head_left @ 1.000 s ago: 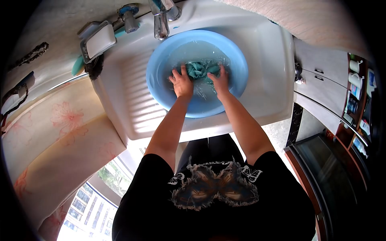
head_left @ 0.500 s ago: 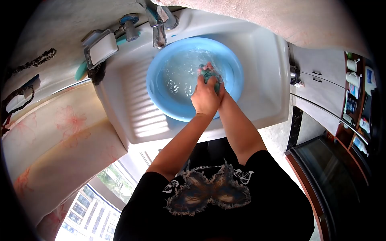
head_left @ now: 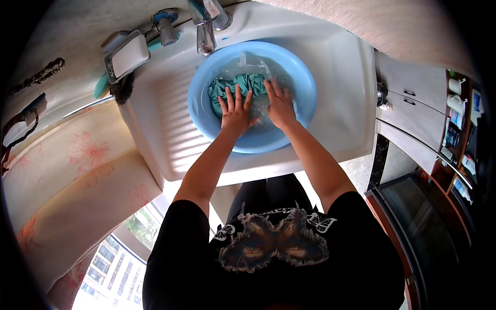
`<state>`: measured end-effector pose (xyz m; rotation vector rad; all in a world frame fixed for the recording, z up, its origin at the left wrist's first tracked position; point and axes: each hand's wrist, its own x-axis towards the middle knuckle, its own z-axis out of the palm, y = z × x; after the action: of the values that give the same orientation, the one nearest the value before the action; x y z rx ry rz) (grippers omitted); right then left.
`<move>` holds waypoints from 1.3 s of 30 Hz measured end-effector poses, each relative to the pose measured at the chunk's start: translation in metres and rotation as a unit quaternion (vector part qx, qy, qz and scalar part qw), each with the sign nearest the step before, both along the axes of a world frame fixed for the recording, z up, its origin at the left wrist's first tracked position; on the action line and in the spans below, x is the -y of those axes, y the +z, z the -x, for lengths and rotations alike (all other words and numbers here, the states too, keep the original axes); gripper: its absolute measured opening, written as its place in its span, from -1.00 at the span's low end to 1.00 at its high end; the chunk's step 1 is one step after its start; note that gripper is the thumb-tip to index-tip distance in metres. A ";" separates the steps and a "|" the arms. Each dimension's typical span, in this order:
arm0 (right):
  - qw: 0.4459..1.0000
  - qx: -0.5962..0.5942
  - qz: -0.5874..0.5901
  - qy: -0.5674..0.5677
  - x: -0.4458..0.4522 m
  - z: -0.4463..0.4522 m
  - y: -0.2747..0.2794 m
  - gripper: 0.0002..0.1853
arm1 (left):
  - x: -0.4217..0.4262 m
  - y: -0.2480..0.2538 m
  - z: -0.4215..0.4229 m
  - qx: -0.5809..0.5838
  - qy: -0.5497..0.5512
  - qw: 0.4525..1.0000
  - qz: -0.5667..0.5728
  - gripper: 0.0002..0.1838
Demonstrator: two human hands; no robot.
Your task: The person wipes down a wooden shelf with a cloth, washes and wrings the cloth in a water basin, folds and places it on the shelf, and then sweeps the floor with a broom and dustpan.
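Note:
A green cloth [head_left: 219, 88] lies crumpled and wet in the water of a blue basin [head_left: 195, 101]. My left hand [head_left: 237, 116] rests over the cloth with its fingers spread, touching its near side. At the cloth's right end is my right hand [head_left: 280, 107], fingers stretched out and somewhat apart, the fingertips by the edge of the fabric. Neither hand is wrapped around anything. Clear water splashes up behind the cloth, near the basin's far wall.
The basin stands in a white sink [head_left: 343, 93] with a ridged washboard slope on its left. A metal faucet [head_left: 205, 39] overhangs the basin's far rim. A soap dish [head_left: 129, 56] holds white soap at the upper left. A curtain [head_left: 82, 170] hangs left, cabinets [head_left: 411, 88] stand right.
My hands were together, squeezing the bunched cloth at the basin's right side. They have parted and opened, and the cloth is now spread wider in the water, further left.

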<state>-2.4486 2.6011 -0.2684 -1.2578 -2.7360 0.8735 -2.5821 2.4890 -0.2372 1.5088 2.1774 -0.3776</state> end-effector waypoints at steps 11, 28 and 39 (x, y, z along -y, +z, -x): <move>0.529 -0.317 0.693 -0.373 -0.021 0.026 0.012 -0.19 | -0.052 -0.025 -0.004 0.196 0.290 0.918 -0.186 -0.28; 0.484 -0.282 0.644 -0.521 -0.012 0.043 0.027 -0.78 | -0.064 0.044 -0.037 0.085 0.311 0.909 -0.264 -0.62; 0.989 0.100 0.108 -0.003 -0.006 -0.003 0.006 -0.23 | 0.001 -0.009 -0.003 0.038 0.004 0.999 -0.020 -0.15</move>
<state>-2.4456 2.6075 -0.2624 -1.4652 -2.8476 1.1287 -2.5788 2.4881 -0.2461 1.5108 2.1435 -0.2706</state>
